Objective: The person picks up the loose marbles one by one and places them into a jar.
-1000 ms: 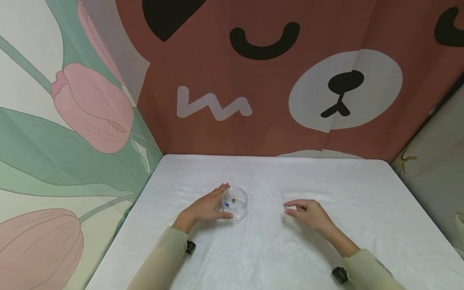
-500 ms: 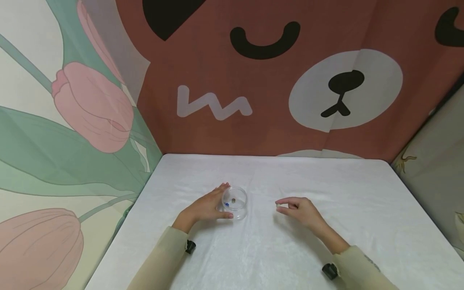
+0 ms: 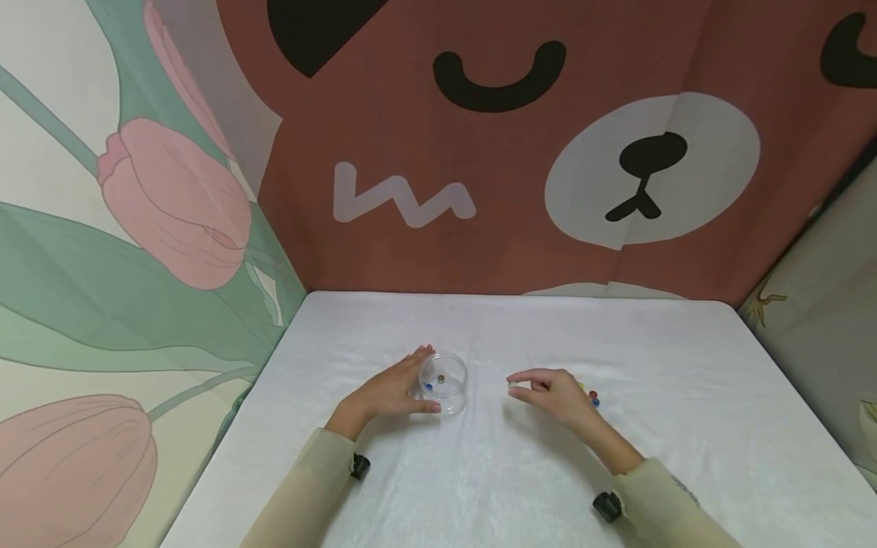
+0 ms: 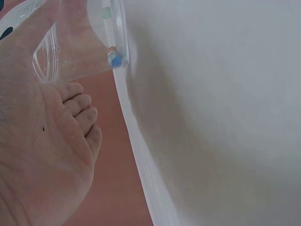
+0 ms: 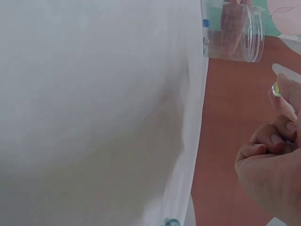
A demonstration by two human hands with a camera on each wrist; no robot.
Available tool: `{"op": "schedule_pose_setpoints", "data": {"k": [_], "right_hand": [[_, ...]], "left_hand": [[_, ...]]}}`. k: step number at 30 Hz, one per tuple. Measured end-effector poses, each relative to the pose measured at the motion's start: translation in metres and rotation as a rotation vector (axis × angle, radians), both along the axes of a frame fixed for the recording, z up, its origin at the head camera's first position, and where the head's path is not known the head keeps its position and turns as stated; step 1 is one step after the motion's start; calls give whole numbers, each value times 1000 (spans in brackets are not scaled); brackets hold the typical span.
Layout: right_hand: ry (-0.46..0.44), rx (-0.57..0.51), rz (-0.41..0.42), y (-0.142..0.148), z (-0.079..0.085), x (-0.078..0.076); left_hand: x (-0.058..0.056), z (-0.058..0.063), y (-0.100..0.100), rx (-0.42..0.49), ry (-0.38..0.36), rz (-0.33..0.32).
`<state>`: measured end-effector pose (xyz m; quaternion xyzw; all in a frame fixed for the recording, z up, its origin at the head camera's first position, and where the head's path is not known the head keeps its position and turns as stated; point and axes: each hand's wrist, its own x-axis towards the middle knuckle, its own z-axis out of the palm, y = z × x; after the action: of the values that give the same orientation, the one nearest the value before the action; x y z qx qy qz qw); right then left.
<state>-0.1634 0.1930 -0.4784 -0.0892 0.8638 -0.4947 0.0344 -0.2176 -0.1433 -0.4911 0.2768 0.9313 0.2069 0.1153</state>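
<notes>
A clear plastic jar (image 3: pixel 454 403) stands upright on the white-covered table, its mouth up. My left hand (image 3: pixel 389 392) holds it from the left, thumb on the near side and fingers round the far side. Inside at the bottom lie a blue marble (image 4: pixel 116 60) and others, one greenish (image 4: pixel 106 12). To the right of the jar, my right hand (image 3: pixel 558 394) is raised above the cloth. Between its thumb and index finger it pinches a small clear marble with yellow-green in it (image 5: pixel 276 89); its other fingers are curled in.
Several marbles (image 3: pixel 593 396), including red-orange, blue and yellow ones, lie on the table behind my right hand, partly hidden by it. White cloth (image 3: pixel 479 479) covers the table. A brown printed curtain (image 3: pixel 411 259) hangs at its back edge.
My right hand has moved left toward the jar with the pinched marble, uncovering the loose marbles on the table. The left hand and the jar have stayed put.
</notes>
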Motion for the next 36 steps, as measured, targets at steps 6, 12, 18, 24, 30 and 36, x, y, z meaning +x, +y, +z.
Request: {"op": "schedule_pose_setpoints", "data": {"k": [6,12,18,24,30,36], "right_hand": [[14,-23,20,-8,1,-1],[2,-31,29,-17,3,-5],[25,-47,39,-26,3,-9],[6,-48,32,-35,5,-11],[-6,-70,37,-46,9,-14],[-12,-98,26,-57,10,-18]], "left_hand": [[1,1,1,2,-4,1],[0,0,0,11,2,-2],[0,0,0,11,0,-2],[0,0,1,6,-6,8],[0,-1,1,7,-15,12],[-1,-2,0,23,-10,3]]}}
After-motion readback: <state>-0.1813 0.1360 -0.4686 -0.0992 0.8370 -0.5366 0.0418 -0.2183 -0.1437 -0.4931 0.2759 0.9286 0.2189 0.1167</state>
